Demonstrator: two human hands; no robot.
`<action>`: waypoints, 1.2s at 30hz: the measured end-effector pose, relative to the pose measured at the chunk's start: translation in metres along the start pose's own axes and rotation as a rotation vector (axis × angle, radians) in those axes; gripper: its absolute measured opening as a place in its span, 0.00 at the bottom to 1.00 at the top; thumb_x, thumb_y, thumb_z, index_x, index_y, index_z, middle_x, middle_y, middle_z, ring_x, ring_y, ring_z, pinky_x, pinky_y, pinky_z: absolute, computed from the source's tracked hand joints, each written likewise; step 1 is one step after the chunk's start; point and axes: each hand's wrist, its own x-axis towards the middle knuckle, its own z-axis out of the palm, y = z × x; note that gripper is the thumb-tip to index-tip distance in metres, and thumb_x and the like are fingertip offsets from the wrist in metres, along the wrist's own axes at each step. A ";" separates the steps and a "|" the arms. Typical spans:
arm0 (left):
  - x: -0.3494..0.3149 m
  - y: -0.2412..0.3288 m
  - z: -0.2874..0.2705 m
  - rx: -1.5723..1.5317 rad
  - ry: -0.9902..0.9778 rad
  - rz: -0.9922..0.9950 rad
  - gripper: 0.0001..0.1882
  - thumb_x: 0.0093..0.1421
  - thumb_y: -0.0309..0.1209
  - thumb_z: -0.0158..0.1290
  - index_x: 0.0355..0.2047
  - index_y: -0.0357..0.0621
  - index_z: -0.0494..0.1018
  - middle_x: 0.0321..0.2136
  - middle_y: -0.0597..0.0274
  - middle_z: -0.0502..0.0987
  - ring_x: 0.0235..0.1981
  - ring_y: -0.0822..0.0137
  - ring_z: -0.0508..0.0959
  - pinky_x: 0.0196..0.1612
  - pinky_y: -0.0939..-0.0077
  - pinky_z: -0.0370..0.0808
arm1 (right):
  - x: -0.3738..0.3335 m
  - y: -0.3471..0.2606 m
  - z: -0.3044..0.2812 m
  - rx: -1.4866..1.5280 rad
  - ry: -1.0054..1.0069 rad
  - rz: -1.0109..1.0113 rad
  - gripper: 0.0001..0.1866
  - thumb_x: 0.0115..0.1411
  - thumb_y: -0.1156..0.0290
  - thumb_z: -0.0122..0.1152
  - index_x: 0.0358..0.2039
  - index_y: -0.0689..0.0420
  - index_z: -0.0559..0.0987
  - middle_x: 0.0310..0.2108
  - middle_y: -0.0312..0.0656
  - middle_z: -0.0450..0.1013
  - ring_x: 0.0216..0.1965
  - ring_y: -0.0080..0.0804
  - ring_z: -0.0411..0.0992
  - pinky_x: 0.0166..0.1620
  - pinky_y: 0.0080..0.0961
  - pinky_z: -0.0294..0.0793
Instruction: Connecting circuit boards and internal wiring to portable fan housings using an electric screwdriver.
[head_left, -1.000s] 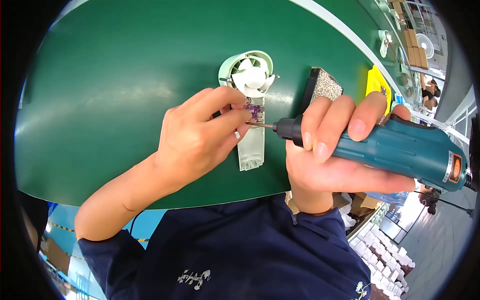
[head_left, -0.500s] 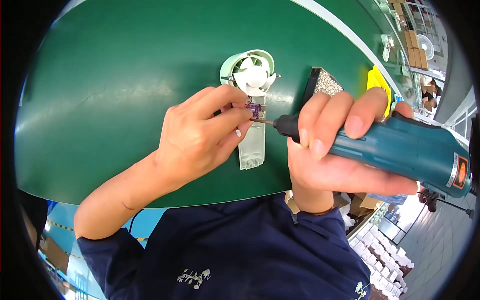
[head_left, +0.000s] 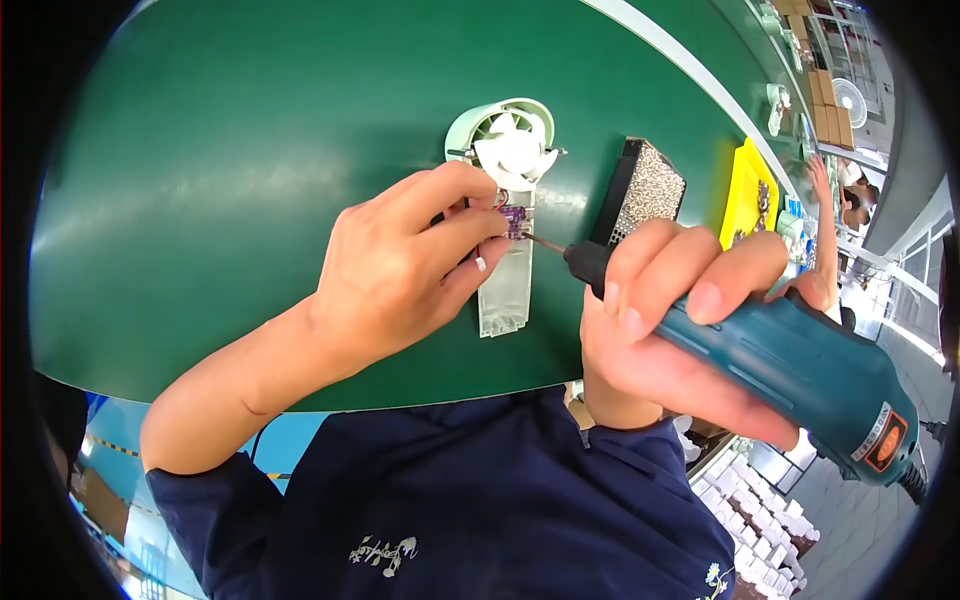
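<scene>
A small handheld fan lies on the green table, with white blades (head_left: 518,150) in a pale green round housing (head_left: 462,132). Its whitish handle shell (head_left: 506,295) is open and holds a purple circuit board (head_left: 515,218). My left hand (head_left: 385,255) pinches at the board's left edge, its fingertips partly hidden; a small white connector (head_left: 481,264) shows by them. Wrapped in my right hand (head_left: 655,300) is a teal electric screwdriver (head_left: 790,365). Its thin bit slants leftward and ends at the board's right edge; whether it sits on a screw is too small to tell.
Beyond the right hand stands a black-edged box with a speckled top (head_left: 652,185). Farther right is a yellow tray (head_left: 738,195) with small parts. Another person's arm (head_left: 826,230) reaches up at the far right. Stacked white pieces (head_left: 750,515) lie below the table's right side.
The screwdriver's rear end has swung down toward me, so its bit now slopes more steeply. Its tip has shifted slightly right. Another person's raised arm has appeared at the right.
</scene>
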 end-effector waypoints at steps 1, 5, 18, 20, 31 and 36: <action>0.000 0.000 0.000 0.005 0.007 0.010 0.13 0.48 0.20 0.69 0.34 0.40 0.80 0.36 0.60 0.77 0.29 0.63 0.81 0.29 0.71 0.78 | 0.000 0.000 -0.002 0.004 -0.001 0.003 0.49 0.59 0.25 0.52 0.68 0.50 0.60 0.37 0.42 0.67 0.20 0.35 0.67 0.24 0.33 0.65; 0.001 -0.001 0.002 0.010 0.015 0.027 0.12 0.48 0.19 0.68 0.34 0.40 0.80 0.36 0.60 0.77 0.29 0.62 0.80 0.29 0.70 0.77 | -0.005 0.001 -0.008 -0.007 -0.051 0.056 0.50 0.59 0.22 0.49 0.68 0.50 0.61 0.37 0.42 0.67 0.20 0.36 0.67 0.24 0.34 0.66; 0.001 0.002 0.001 0.034 0.011 0.032 0.12 0.48 0.22 0.69 0.33 0.41 0.80 0.35 0.62 0.76 0.28 0.64 0.79 0.27 0.70 0.77 | -0.003 0.002 0.002 0.008 0.047 0.001 0.49 0.62 0.24 0.48 0.68 0.53 0.61 0.37 0.44 0.67 0.19 0.35 0.67 0.23 0.34 0.65; 0.000 -0.001 0.004 0.099 0.016 0.086 0.09 0.50 0.25 0.66 0.29 0.43 0.77 0.37 0.67 0.75 0.30 0.66 0.78 0.26 0.70 0.77 | -0.001 0.002 0.007 -0.006 0.053 0.007 0.49 0.62 0.25 0.48 0.68 0.54 0.61 0.37 0.44 0.67 0.19 0.35 0.67 0.23 0.34 0.65; 0.000 -0.005 0.007 0.208 0.048 0.218 0.09 0.47 0.26 0.65 0.29 0.42 0.78 0.35 0.67 0.75 0.27 0.68 0.75 0.23 0.72 0.75 | 0.002 0.005 0.009 0.025 0.120 0.041 0.47 0.63 0.25 0.45 0.66 0.54 0.64 0.37 0.43 0.68 0.19 0.33 0.67 0.23 0.33 0.66; 0.000 -0.001 0.005 0.173 0.035 0.158 0.09 0.48 0.25 0.67 0.29 0.42 0.79 0.35 0.67 0.75 0.27 0.68 0.75 0.24 0.71 0.76 | 0.001 0.013 0.001 0.084 0.259 0.046 0.45 0.64 0.23 0.40 0.62 0.50 0.68 0.36 0.40 0.70 0.18 0.28 0.66 0.22 0.27 0.67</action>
